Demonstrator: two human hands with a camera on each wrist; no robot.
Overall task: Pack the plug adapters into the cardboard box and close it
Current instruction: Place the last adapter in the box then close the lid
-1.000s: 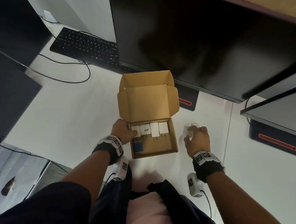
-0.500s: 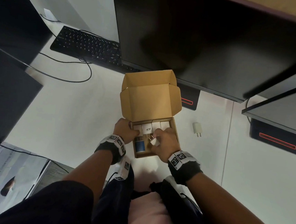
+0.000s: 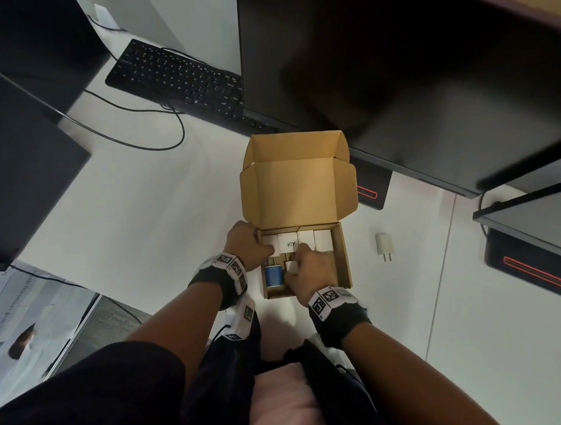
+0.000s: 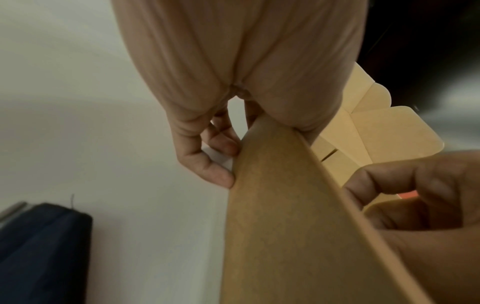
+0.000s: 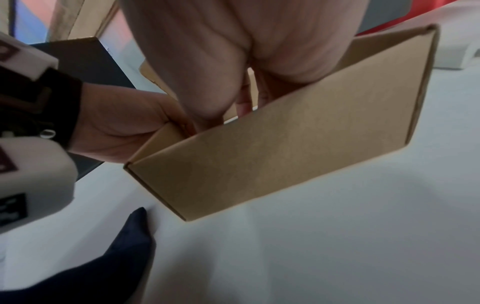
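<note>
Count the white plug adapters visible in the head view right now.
6: four in a row along the cardboard box's far wall, one in the right hand, one on the desk. Hands may hide more.

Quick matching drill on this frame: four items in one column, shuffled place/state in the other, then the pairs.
Column 1
1. blue adapter
2. loose white adapter
3. box lid
4. left hand

Column 2
A. standing open at the far side of the cardboard box
B. on the desk, right of the box
C. grips the box's left wall
D. inside the box, near left corner

Pairs: 1-D, 2-B, 3-A, 4-C
</note>
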